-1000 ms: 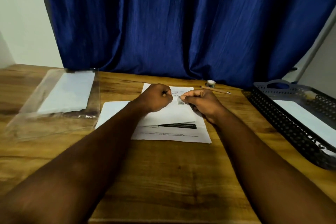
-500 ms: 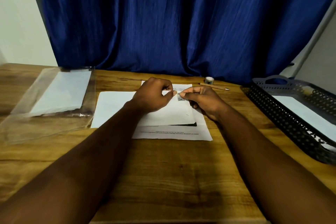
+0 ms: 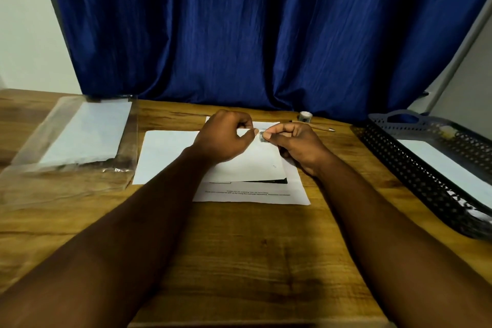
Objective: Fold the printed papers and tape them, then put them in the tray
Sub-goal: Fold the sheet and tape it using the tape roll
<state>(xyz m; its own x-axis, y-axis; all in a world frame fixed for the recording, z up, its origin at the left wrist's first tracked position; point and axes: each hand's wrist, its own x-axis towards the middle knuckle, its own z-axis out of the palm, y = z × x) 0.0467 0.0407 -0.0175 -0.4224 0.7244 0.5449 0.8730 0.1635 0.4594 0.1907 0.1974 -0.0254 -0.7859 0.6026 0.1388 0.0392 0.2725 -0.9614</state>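
While left hand and right hand pinch a blurry tape scrap between them, they hide part of the folded paper.

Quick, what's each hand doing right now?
Left hand: pinches one end of the tape piece.
Right hand: pinches its other end.

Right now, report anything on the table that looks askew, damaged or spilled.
Nothing spilled or torn. The folded paper sits slightly crooked: a dark printed wedge shows under its near right corner. The plastic sleeve at left is crumpled along its near edge. Left hand and right hand pinch a tape piece.
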